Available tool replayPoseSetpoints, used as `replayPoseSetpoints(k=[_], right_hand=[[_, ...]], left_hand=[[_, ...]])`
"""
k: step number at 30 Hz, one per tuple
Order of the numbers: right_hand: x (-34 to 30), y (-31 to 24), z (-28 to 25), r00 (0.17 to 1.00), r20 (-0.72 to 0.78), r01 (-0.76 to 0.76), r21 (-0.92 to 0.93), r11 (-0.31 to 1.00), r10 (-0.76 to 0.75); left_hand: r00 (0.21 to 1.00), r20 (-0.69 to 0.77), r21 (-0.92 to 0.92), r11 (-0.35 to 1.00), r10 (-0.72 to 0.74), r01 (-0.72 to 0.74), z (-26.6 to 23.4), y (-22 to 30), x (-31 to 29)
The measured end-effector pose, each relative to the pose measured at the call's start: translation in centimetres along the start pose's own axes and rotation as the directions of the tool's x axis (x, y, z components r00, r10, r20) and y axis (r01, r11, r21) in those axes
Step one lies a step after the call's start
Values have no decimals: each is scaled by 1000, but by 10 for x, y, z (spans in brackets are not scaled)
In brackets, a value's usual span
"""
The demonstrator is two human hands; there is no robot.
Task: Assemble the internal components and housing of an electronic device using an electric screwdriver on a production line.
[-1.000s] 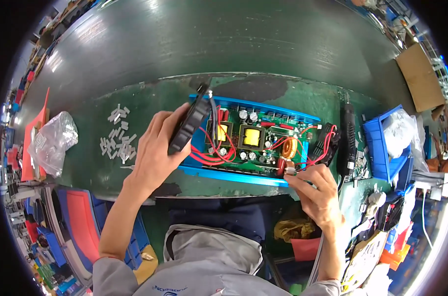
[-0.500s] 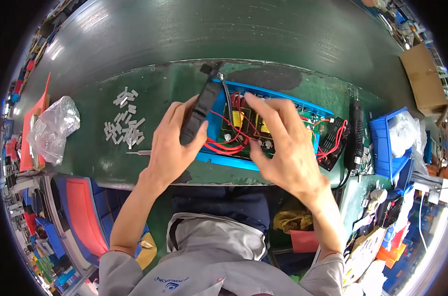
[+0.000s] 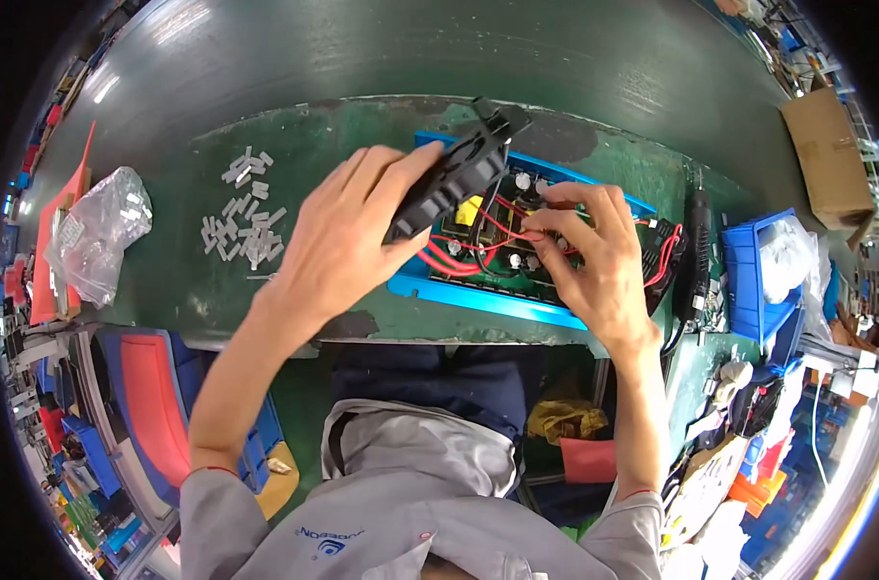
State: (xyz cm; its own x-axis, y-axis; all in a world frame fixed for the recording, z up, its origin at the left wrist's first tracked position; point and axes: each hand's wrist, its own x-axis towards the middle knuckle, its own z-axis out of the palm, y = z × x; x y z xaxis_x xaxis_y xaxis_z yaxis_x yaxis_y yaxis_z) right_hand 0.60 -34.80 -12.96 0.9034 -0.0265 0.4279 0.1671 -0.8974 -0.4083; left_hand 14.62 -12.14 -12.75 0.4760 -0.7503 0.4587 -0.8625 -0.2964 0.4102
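A green table (image 3: 439, 58) carries everything here, and the open blue case (image 3: 478, 299) lies across it before the person, its long sides framing a circuit board. Right of the case, beyond the screwdriver, stands a blue bin (image 3: 745, 280) with clear plastic inside; well off to the left lies a clear bag (image 3: 99, 242).

The left hand (image 3: 348, 222) wraps its fingers round a black panel (image 3: 449, 188), thumb on the near side, holding it tilted above the case's left end, probably so the board stays reachable. The right hand (image 3: 594, 261) is over the middle of the case. An electric screwdriver (image 3: 697, 251) lies just beyond the case's right end, presumably for easy reach.

The right thumb and fingertips come together, seemingly pinching a thin red wire (image 3: 517, 235) above the board, likely because it is too fine for a full grasp. Small pale pieces (image 3: 246, 227) lie scattered left of the case.
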Motion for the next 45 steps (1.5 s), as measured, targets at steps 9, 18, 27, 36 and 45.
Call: replayPoseSetpoints(k=[9, 18, 27, 36, 45], right_hand=[[-15, -14, 4, 986, -126, -103, 25, 994, 106], [-132, -29, -7, 764, -490, -430, 98, 897, 420], [-170, -23, 23, 546, -368, -699, 296, 652, 753], [-166, -3, 19, 639, -374, -603, 299, 739, 673], [-165, 13, 3, 717, -179, -552, 445, 706, 674]], left_hand=[[763, 314, -133, 770, -565, 624, 5, -6, -17], [741, 313, -337, 660, -594, 671, 6, -4, -36], [591, 274, -596, 349, -758, 724, 2, 10, -63], [474, 385, -563, 206, -792, 800, 12, 18, -61], [598, 399, -662, 233, -696, 712, 10, 17, -74]])
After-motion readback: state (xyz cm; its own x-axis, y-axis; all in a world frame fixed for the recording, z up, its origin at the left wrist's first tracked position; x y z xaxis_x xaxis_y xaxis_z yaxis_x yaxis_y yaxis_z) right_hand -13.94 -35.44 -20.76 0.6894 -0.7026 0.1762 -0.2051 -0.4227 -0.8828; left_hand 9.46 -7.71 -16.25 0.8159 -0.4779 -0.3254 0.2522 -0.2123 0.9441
